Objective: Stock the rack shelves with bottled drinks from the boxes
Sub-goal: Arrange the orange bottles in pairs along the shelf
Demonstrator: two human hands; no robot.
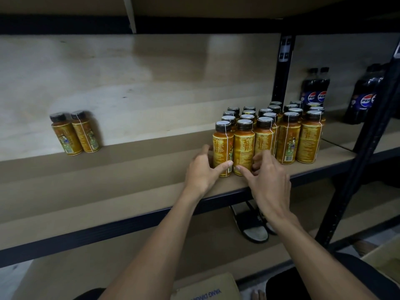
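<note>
Several amber bottles with black caps stand in rows on the right part of the wooden shelf point(129, 187). My left hand point(203, 169) curls round the front left bottle point(223, 146), thumb across its label. My right hand point(266, 178) grips the bottle beside it point(243, 144), thumb on the front and fingers behind. Both bottles stand upright on the shelf near its front edge. Two more amber bottles point(74, 133) stand apart at the shelf's back left.
Dark cola bottles point(316, 87) stand in the bay to the right, behind a black upright post point(283, 68). A pair of sandals point(251, 224) lies on the lower shelf. A cardboard box point(207, 289) sits below by my knees.
</note>
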